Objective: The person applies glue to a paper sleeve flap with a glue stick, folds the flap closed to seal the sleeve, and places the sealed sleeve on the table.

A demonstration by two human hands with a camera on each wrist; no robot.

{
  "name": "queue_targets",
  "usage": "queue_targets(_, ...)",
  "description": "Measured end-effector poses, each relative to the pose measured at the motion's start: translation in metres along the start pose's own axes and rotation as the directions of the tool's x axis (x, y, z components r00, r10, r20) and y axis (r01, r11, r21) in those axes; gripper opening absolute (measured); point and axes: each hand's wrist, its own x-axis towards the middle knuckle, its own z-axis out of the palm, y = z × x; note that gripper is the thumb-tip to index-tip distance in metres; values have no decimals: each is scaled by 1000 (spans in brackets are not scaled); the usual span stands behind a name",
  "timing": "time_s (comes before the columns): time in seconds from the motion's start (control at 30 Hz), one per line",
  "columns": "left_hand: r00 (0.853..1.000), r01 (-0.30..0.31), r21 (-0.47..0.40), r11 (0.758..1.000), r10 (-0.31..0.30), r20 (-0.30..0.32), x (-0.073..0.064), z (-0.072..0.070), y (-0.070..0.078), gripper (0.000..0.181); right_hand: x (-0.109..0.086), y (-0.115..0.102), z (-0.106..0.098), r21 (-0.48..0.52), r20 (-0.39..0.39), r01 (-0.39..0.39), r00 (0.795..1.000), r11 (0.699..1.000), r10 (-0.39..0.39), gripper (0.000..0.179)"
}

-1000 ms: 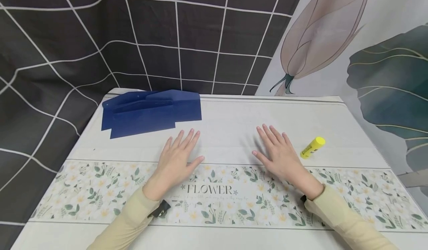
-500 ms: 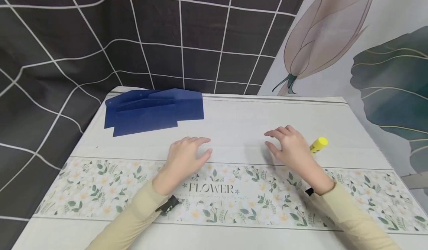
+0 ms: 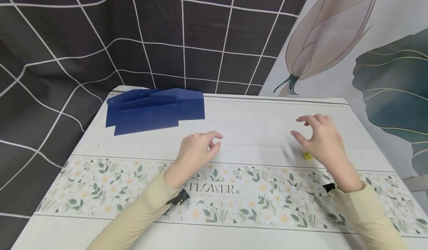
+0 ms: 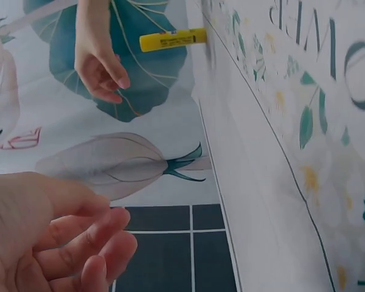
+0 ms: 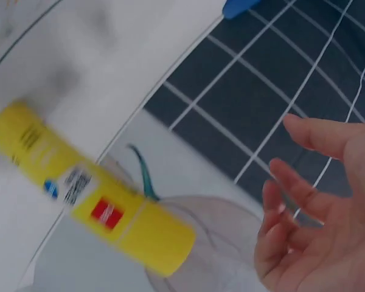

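A yellow glue stick (image 5: 125, 216) stands upright on the table, its printed label plain in the right wrist view. The head view shows only the base of that glue stick (image 3: 307, 156), since my right hand (image 3: 322, 142) blocks the rest. Thumb and fingers of this hand are spread apart in a loose curve, with nothing between them, above and beside the stick. My left hand (image 3: 195, 153) hovers over the middle of the table, fingers loosely bent and holding nothing. A navy blue cut sheet with creased flaps (image 3: 147, 118) lies at the back left.
A white tablecloth (image 3: 247, 131) with a floral band and the word FLOWER covers the table. Behind it hangs a dark gridded curtain (image 3: 204, 27). A pale cloth with large leaf prints (image 3: 334, 75) hangs on the right.
Both hands have gone from flat, spread fingers to loosely bent ones. The right hand has moved rightward over the glue stick; the left has shifted slightly right. The blue sheet stays put.
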Motion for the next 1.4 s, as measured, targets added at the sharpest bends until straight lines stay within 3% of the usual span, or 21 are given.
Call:
queue_targets(0.1, 999, -39, -8, 999, 39, -32, 3, 3, 3, 17, -3, 10, -9, -17, 66, -115, 991, 993, 116, 40)
queue_targets(0.23, 996, -60, -37, 997, 58, -64, 5, 7, 7, 14, -7, 26, -18, -53, 210, -210, 954, 976, 216, 51)
queue_targets(0.4, 996, -61, -70, 996, 56, -71, 6, 11, 10, 12, -12, 42, -21, -79, 327, -230, 913, 970, 243, 58)
queue_targets(0.7, 998, -46, -83, 995, 43, -42, 4, 19, 11, 17, -18, 48, -21, -50, 365, -264, 893, 963, 263, 34)
queue_targets(1.13, 999, -21, -95, 995, 24, 28, 2, 25, 12, 29, -10, 38, -18, -36, 272, -223, 936, 974, 225, 30)
queue_targets(1.3, 999, -29, -101, 995, 32, 35, 2, 28, 12, 33, -5, 23, -19, -27, 183, -126, 975, 992, 129, 26)
queue_targets(1.4, 998, -29, -120, 992, 35, 48, 3, 29, 13, 36, -2, 11, -18, -6, 146, -66, 987, 998, 66, 25)
